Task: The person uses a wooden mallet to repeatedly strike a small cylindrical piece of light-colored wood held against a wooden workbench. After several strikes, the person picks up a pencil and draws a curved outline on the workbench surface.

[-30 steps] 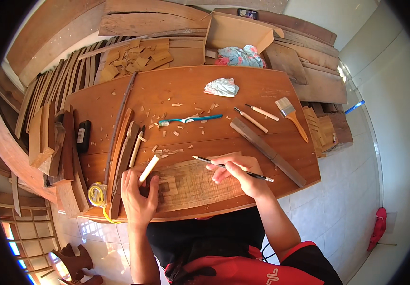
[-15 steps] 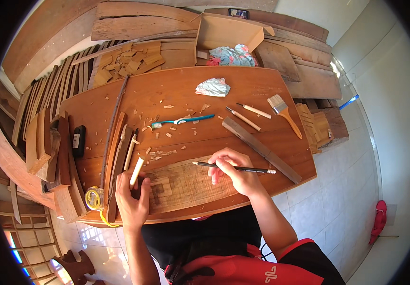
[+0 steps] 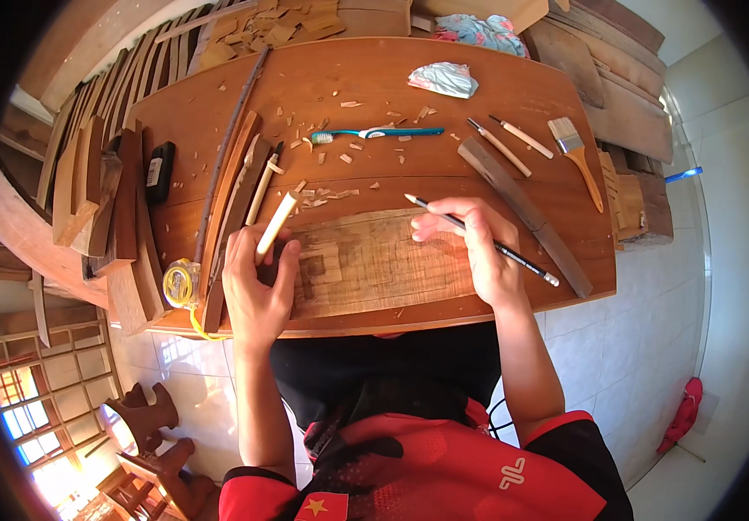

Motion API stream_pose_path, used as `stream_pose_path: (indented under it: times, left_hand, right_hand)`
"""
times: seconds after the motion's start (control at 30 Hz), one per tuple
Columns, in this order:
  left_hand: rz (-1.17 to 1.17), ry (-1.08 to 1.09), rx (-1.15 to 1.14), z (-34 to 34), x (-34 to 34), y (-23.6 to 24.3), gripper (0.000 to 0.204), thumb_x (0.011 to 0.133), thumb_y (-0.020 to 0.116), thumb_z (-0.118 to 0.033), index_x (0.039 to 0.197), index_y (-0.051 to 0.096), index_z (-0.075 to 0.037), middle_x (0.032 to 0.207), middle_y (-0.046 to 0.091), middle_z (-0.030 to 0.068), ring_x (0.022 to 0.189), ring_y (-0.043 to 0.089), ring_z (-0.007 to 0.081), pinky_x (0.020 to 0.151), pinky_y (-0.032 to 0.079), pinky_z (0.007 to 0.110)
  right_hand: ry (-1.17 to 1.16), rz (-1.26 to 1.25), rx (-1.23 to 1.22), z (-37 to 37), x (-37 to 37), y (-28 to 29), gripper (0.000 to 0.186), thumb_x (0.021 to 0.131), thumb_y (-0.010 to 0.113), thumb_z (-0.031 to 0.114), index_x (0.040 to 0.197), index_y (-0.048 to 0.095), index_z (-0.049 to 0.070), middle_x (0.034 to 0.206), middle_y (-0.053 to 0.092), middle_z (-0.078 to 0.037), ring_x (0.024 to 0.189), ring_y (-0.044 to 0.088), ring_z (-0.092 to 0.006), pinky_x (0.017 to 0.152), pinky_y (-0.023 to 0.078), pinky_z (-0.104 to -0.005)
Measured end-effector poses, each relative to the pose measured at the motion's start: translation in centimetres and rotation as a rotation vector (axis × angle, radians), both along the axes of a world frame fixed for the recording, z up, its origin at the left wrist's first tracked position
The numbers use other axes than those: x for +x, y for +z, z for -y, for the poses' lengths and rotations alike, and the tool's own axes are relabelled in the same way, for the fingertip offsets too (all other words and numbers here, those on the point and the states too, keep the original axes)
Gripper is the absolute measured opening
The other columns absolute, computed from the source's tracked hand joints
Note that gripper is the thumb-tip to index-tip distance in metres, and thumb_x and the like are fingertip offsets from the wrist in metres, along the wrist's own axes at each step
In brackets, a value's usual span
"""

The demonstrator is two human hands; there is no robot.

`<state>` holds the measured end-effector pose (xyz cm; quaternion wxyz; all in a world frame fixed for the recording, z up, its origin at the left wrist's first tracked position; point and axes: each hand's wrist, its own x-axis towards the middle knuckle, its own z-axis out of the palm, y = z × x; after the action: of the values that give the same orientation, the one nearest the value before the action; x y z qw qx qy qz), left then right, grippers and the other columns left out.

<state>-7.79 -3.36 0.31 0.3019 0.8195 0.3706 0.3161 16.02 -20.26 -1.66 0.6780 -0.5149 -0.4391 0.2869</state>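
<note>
Pencil (image 3: 520, 261) turned more aslant over board (image 3: 366, 269), seemingly idle, pinched by right hand (image 3: 493, 265); left hand (image 3: 257, 291) pinches stick (image 3: 278, 226), board's left.

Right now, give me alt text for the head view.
A person's right hand holds a black pencil over a wooden board; the left hand holds a pale rod. Beyond, on the table, lie wood chips, a teal toothbrush and a paintbrush.

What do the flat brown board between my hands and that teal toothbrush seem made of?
The flat brown rectangular board: apparently unfinished wood, with streaky grain and a dull surface. The slim teal and white toothbrush: probably smooth plastic, judging by its even colour.
</note>
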Motion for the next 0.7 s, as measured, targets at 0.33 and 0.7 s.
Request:
stream_pose_path:
  times: [0.33,0.7]
  left_hand:
    - [-0.001,-0.001,-0.008,0.0,-0.1,-0.1,0.013,0.092,0.076,-0.010,0.099,0.070,-0.002,0.078,0.052,0.0083,0.074,0.050,0.0239,0.071,0.043,0.039]
    - [-0.026,-0.020,0.016,0.2,0.1,0.2,0.013,0.092,0.073,-0.009,0.100,0.067,0.000,0.082,0.054,0.0102,0.076,0.047,0.0264,0.072,0.041,0.040]
  right_hand:
    - [0.039,-0.015,-0.101,0.1,-0.3,0.3,0.031,0.113,0.048,0.018,0.125,0.066,-0.004,0.107,0.077,-0.018,0.103,0.075,-0.0226,0.095,0.057,-0.0372]
    - [0.219,0.904,-0.096,0.3,-3.6,2.2,0.034,0.101,0.072,0.026,0.128,0.066,0.006,0.133,0.069,-0.017,0.137,0.059,-0.0346,0.124,0.037,-0.0549]
